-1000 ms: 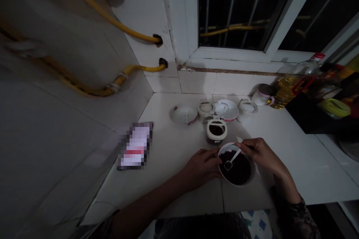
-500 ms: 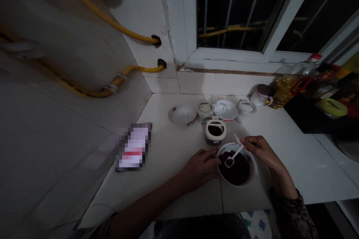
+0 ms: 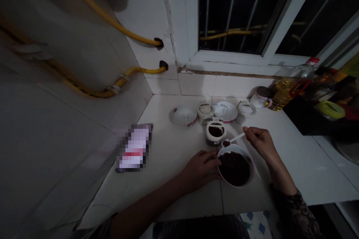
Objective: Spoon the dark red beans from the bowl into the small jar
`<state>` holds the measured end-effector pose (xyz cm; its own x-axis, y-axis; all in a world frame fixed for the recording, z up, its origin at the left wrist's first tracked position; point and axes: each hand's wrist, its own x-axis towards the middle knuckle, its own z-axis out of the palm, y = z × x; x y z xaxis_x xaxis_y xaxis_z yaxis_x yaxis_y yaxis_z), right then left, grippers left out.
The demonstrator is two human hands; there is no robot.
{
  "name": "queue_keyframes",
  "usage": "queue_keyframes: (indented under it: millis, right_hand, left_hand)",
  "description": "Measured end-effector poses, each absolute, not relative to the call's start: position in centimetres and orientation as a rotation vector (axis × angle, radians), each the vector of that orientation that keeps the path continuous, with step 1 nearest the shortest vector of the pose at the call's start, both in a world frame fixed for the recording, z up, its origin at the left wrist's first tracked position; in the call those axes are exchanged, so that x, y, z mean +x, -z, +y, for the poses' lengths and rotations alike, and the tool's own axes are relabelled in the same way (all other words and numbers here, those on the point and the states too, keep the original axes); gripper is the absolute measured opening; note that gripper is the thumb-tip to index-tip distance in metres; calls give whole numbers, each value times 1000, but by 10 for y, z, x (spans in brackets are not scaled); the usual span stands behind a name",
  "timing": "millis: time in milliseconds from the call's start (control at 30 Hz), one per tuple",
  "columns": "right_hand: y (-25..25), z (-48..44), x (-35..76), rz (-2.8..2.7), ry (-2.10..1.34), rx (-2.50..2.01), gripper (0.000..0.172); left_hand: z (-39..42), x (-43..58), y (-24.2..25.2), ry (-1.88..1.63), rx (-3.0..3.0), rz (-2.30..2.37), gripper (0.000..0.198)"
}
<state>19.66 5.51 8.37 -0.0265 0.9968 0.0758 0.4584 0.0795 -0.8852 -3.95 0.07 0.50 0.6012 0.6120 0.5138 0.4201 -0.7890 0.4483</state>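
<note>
My right hand (image 3: 259, 140) pinches the handle of a small white spoon (image 3: 238, 137). Its scoop carries a little dark reddish-brown food and hangs over the far rim of a bowl (image 3: 254, 173), near a seasoning jar. That white bowl, with a pinkish outside, holds a dark reddish-brown mass (image 3: 234, 168). My left hand (image 3: 200, 166) grips the bowl's left side, fingers at the rim. Just behind the bowl stands the open seasoning jar (image 3: 214, 140) with a white rim and dark contents.
At the back stand a shallow bowl (image 3: 182, 115) with a white spoon in it, two jars with pale contents (image 3: 205, 111) (image 3: 246, 110), another bowl (image 3: 231, 112) and a mug (image 3: 260, 98). An oil bottle (image 3: 283, 86) is at right. A phone (image 3: 134, 149) lies left.
My right hand has lifted the spoon out of the bowl and moved it away from me, to the far rim by the jar. My left hand stays on the bowl.
</note>
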Motion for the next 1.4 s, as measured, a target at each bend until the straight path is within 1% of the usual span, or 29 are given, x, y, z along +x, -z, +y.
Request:
queue_keyframes:
  millis: [167, 333, 433, 467, 533, 633, 733, 800, 900, 967, 1133, 1300, 1400]
  right_hand:
    - [-103, 59, 176, -1682, -376, -1409, 48]
    - [-96, 56, 161, -2162, 284, -1140, 40]
    - [-93, 54, 162, -2289, 524, -983, 34]
    - [-94, 54, 165, -2274, 535, -968, 32]
    - [-97, 52, 172, -2195, 442, -997, 31]
    - [-103, 47, 185, -2080, 129, -1133, 35]
    - [-103, 41, 196, -2150, -130, -1222, 41]
    - [-100, 38, 201, -2263, -141, -1233, 42]
    - [-91, 33, 202, -2380, 46, -1251, 40]
    - [-86, 29, 200, -2436, 84, -1248, 40]
    - [-85, 24, 196, -2462, -227, -1196, 39]
    - [-89, 26, 201, -2373, -202, -1393, 47]
    - [-85, 26, 198, -2408, -373, -1396, 49]
  left_hand:
    - [1, -39, -5, -1003, 2562, 843, 35]
    - [1, -39, -3, -994, 2577, 869, 37]
    - [1, -38, -4, -1001, 2575, 865, 36]
    - [1, -38, -4, -1010, 2572, 859, 36]
    - [1, -38, -5, -1027, 2567, 844, 36]
    - [1, -38, -6, -1017, 2567, 834, 36]
    - [2, -39, -5, -1009, 2565, 842, 36]
    - [2, -40, -5, -1022, 2562, 838, 36]
    - [2, -40, -5, -1025, 2566, 832, 35]
    - [2, -39, -6, -1010, 2571, 839, 35]
    - [1, -39, -9, -996, 2575, 847, 34]
    - [2, -39, -7, -1034, 2568, 835, 35]
    - [2, -39, -4, -1013, 2574, 835, 34]
